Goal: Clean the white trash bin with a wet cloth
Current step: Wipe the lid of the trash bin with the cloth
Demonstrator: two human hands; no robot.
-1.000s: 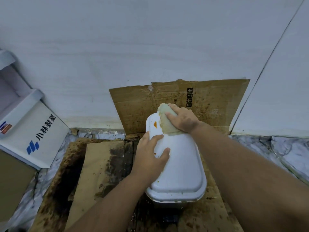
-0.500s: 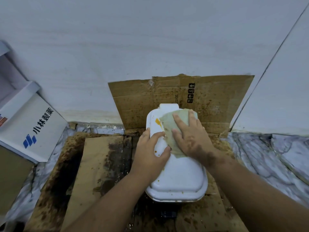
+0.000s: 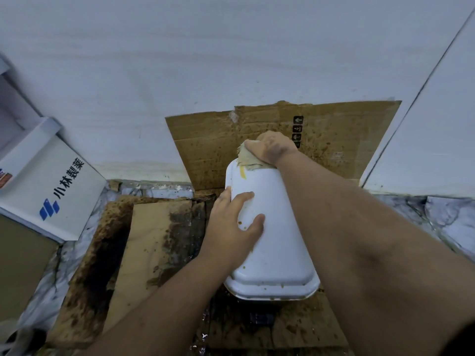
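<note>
The white trash bin (image 3: 277,242) stands on stained cardboard, its closed lid facing me, with a yellow smear near the lid's far left corner and small brown spots. My left hand (image 3: 232,227) lies flat on the lid's left side, fingers spread, steadying it. My right hand (image 3: 270,146) is closed over a crumpled pale greenish cloth (image 3: 248,159) and presses it on the far end of the lid. Part of the cloth is hidden under that hand.
Spattered brown cardboard (image 3: 210,142) leans against the white wall behind the bin. Dirty, dark-stained cardboard sheets (image 3: 149,240) cover the marble floor on the left. A white box with blue logo and characters (image 3: 59,196) leans at the left. A white panel (image 3: 437,129) stands on the right.
My right hand with the cloth has slid from the middle of the lid back to its far end, bunching the cloth up. My left hand has stayed in place on the lid.
</note>
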